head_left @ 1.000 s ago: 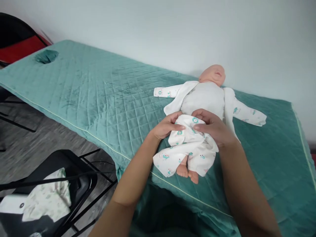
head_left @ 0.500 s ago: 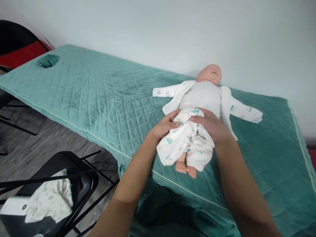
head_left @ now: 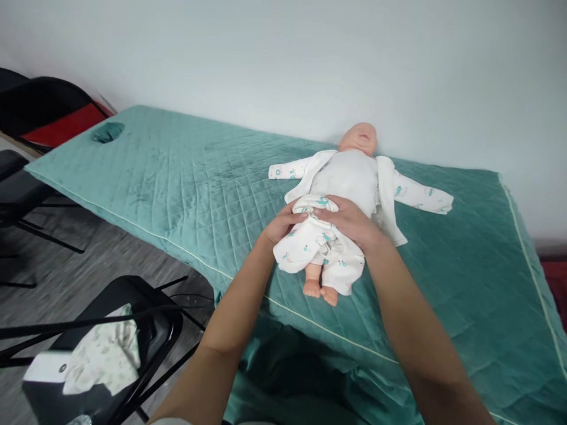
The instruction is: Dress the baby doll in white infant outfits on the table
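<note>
A baby doll (head_left: 357, 139) lies face up, its head toward the wall and its bare feet (head_left: 319, 290) toward me. White printed baby pants (head_left: 297, 251) are bunched around its legs. My left hand (head_left: 284, 224) grips the pants at their left side, thumb on top. My right hand (head_left: 349, 219) is closed on the gathered waist from the other side. An open white jacket (head_left: 388, 192) is on the doll's arms, spread out beside its white torso (head_left: 348, 177). The fingers of both hands are partly hidden behind the cloth.
A green quilted cover (head_left: 190, 171) lies over the long table, which has a face hole (head_left: 107, 132) at its far left. A black folding chair (head_left: 133, 295) at lower left holds a printed cloth (head_left: 106, 351) and a white object (head_left: 46, 367). The wall (head_left: 266, 65) runs behind.
The view has shifted, so the doll appears further left. Both hands keep hold of the pants, whose left leg now looks more gathered and drawn up.
</note>
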`<state>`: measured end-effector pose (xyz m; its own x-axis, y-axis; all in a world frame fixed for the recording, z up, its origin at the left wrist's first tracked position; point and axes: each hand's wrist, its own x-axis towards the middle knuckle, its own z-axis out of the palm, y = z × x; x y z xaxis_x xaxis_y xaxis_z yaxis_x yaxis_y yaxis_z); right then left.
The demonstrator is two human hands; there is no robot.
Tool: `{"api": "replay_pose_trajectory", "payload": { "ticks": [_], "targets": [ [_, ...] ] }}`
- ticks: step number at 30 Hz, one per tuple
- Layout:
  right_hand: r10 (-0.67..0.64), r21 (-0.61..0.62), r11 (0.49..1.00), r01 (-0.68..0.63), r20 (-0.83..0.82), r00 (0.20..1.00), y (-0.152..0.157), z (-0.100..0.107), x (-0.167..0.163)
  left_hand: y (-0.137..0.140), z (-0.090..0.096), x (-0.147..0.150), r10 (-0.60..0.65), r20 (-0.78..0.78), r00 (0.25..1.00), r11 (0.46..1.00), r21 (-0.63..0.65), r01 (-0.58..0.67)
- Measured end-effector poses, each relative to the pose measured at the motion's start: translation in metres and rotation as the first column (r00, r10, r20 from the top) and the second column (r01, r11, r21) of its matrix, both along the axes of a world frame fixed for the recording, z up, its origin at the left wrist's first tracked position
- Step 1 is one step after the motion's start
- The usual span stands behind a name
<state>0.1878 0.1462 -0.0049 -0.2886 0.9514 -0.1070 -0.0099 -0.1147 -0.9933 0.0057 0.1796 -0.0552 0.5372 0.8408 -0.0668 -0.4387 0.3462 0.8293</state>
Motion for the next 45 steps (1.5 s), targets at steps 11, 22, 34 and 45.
{"api": "replay_pose_trajectory", "payload": {
  "ticks": [11,22,34,45],
  "targets": [
    [0.147,-0.011,0.989,-0.149,-0.102,0.984,-0.007,0.0,0.01,0.003,-0.005,0.0,0.044,-0.037,0.998,0.999,0.006,-0.044],
    [-0.039,-0.052,0.998,0.03,-0.189,0.981,-0.003,-0.006,0.003,0.003,-0.006,-0.003,-0.079,-0.088,0.993,0.995,0.053,0.084],
    [0.022,0.068,0.997,-0.028,0.086,0.996,-0.006,-0.003,0.001,-0.04,0.027,-0.002,0.163,0.034,0.986,0.986,-0.024,-0.162],
    [0.067,0.187,0.974,-0.126,0.295,0.953,-0.008,-0.004,0.006,-0.127,0.054,0.011,0.309,-0.078,0.948,0.896,-0.309,-0.318]
  ]
}}
